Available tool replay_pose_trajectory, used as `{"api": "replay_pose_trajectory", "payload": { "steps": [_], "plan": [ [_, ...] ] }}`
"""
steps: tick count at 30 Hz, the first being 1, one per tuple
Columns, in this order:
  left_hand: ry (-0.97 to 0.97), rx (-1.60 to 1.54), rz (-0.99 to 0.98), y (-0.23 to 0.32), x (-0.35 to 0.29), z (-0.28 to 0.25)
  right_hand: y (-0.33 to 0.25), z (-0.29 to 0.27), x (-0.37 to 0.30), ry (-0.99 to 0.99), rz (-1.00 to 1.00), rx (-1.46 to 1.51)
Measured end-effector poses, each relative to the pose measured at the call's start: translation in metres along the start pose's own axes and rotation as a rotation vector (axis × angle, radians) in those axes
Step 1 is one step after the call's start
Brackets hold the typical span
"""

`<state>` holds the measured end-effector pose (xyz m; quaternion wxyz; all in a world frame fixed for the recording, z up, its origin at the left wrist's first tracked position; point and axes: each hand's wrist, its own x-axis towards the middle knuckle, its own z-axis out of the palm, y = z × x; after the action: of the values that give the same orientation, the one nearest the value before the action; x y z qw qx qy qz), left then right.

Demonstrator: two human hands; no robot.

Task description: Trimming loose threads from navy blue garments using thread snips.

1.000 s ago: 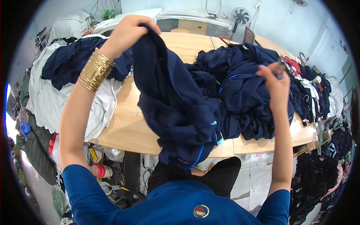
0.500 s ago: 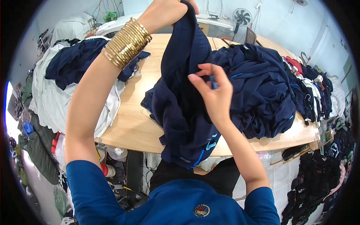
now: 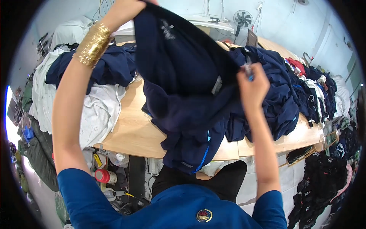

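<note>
A navy garment [image 3: 187, 65] with a wide gathered band is stretched out above the table, its opening facing me. A pale print and a small light label show inside it. My left hand [image 3: 127, 9], partly cut off by the top edge, is closed on the band's upper left corner; gold bangles [image 3: 92, 45] circle that wrist. My right hand [image 3: 254, 87] is closed at the opposite end of the band. In the same fist sits a small blue and silver tool [image 3: 249, 72], too blurred to name. The garment's lower part, with bright blue lettering, hangs over the table's near edge.
On the wooden table [image 3: 131, 129], a large navy clothing heap [image 3: 276, 99] lies at right. White cloth [image 3: 101, 110] with navy pieces on top is at left. Further right are mixed clothes [image 3: 316, 91]. A fan [image 3: 243, 19] stands behind; a red-lidded container [image 3: 106, 176] sits below the table.
My left hand has moved left and my right hand right and slightly down, spreading the band wide. My right hand, which was pinching beside the cloth, now grips its edge.
</note>
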<state>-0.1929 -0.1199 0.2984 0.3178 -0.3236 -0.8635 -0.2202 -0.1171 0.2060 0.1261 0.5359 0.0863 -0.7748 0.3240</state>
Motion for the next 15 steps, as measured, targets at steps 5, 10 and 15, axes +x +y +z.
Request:
{"api": "replay_pose_trajectory", "payload": {
  "steps": [5, 10, 15],
  "plan": [
    [-0.115, -0.247, -0.269, 0.034, -0.021, -0.014, 0.063, -0.046, 0.11, -0.231, 0.014, -0.547],
    [-0.181, -0.253, -0.535, -0.03, -0.034, -0.011, 0.09, -0.043, 0.147, -0.826, 0.525, -0.391],
    [-0.072, 0.28, -0.365, -0.117, 0.01, 0.006, 0.084, 0.003, 0.193, -0.222, -0.001, -0.493]
  ]
}}
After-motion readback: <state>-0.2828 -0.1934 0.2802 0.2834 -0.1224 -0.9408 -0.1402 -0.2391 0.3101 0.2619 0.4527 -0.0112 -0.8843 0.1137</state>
